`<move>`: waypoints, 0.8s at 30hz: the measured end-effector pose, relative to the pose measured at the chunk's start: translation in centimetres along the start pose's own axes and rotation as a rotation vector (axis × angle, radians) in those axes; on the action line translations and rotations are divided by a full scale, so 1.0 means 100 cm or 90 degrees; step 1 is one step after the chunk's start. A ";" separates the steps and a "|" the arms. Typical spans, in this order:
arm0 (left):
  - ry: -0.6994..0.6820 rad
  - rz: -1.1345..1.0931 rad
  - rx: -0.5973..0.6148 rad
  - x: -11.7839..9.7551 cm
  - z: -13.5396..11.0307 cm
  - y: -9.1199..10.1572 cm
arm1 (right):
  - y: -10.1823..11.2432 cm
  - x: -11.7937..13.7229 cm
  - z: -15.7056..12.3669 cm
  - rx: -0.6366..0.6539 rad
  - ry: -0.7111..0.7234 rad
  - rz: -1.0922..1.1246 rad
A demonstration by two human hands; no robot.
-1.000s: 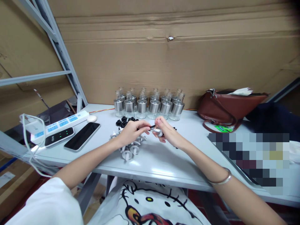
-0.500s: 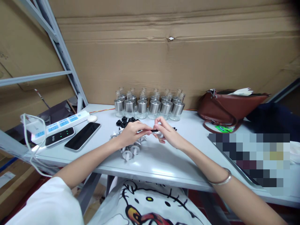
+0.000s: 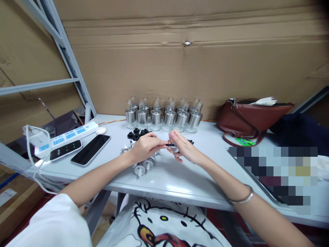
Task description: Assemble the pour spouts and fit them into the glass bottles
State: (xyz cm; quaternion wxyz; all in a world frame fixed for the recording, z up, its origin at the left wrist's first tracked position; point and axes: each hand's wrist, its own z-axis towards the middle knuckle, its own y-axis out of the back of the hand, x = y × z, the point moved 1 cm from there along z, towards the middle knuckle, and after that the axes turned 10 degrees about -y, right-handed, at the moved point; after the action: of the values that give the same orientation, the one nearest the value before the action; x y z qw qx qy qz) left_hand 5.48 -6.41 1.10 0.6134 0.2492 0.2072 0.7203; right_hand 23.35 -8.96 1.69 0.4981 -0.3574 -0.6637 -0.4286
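My left hand (image 3: 147,146) has its fingertips pinched on a small black piece (image 3: 170,145). Curled around a round whitish part (image 3: 174,149) under that black piece is my right hand (image 3: 183,147); fingers hide most of it, and I cannot tell whether the two are joined. Beneath and beside my left hand lie several white disc-shaped parts with stems (image 3: 139,170). Behind that wrist are several black caps (image 3: 130,135). A few small black pieces (image 3: 190,141) show partly past my right hand.
Several glass bottles with metal sleeves (image 3: 156,117) stand in rows at the back. On the left are a phone (image 3: 90,150), a black-and-white device (image 3: 66,150) and a power strip (image 3: 68,136). A brown bag (image 3: 254,118) sits at the right, behind a blurred-out area.
Both hands stay together over the table. My right fingers have dropped slightly and closed further around the part; the black piece has shifted slightly.
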 end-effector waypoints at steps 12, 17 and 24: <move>-0.019 -0.027 -0.008 -0.002 0.004 0.000 | 0.006 -0.003 0.001 0.049 0.016 -0.022; -0.022 -0.032 0.001 -0.003 0.003 0.000 | 0.007 -0.002 0.000 0.106 0.015 0.026; 0.003 -0.058 0.035 -0.003 -0.001 -0.005 | 0.007 -0.002 0.000 0.087 0.002 0.045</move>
State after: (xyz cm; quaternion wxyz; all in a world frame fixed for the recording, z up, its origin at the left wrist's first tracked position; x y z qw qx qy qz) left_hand 5.86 -6.67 0.65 0.6380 0.2543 0.2396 0.6862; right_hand 23.99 -8.72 1.63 0.5370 -0.3449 -0.6777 -0.3651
